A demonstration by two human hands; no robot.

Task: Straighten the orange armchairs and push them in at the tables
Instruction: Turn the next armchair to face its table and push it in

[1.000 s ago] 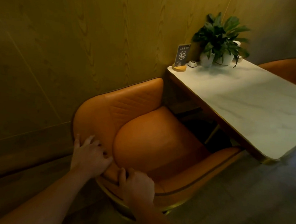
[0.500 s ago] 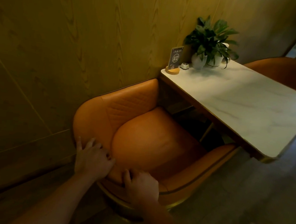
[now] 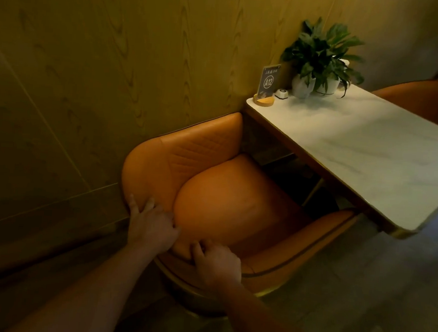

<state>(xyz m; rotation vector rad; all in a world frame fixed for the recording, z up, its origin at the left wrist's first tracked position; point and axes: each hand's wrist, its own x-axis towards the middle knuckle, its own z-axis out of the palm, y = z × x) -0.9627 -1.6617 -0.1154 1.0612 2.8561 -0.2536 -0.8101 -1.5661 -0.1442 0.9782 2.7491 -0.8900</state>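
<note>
Gripping the curved back of the orange armchair (image 3: pixel 210 196), both hands are down at the near edge. The left hand (image 3: pixel 151 226) lies over the backrest rim on the wall side, its fingers (image 3: pixel 133 206) spread and curled onto the leather, thumb pressed in beside the round seat cushion (image 3: pixel 225 205). The right hand (image 3: pixel 217 264) sits just beside it, its fingers folded over the rim and tucked into the seam between cushion and back. So both sets of fingers are closed on the chair back, neither one loose.

The armchair stands tight against the wood-panelled wall (image 3: pixel 89 79), its front slid in under the white marble worktop (image 3: pixel 369 155), with the far armrest meeting the worktop's near corner. The seat's front edge is lost in the shadow beneath.

At the wall end of the worktop stands a small sign (image 3: pixel 268 81) reading A12 on a round wooden base, a little white call button (image 3: pixel 281 93) next to it, and a leafy potted plant (image 3: pixel 321 59). Across the worktop, a second orange armchair (image 3: pixel 424 102) shows at the right edge.
</note>
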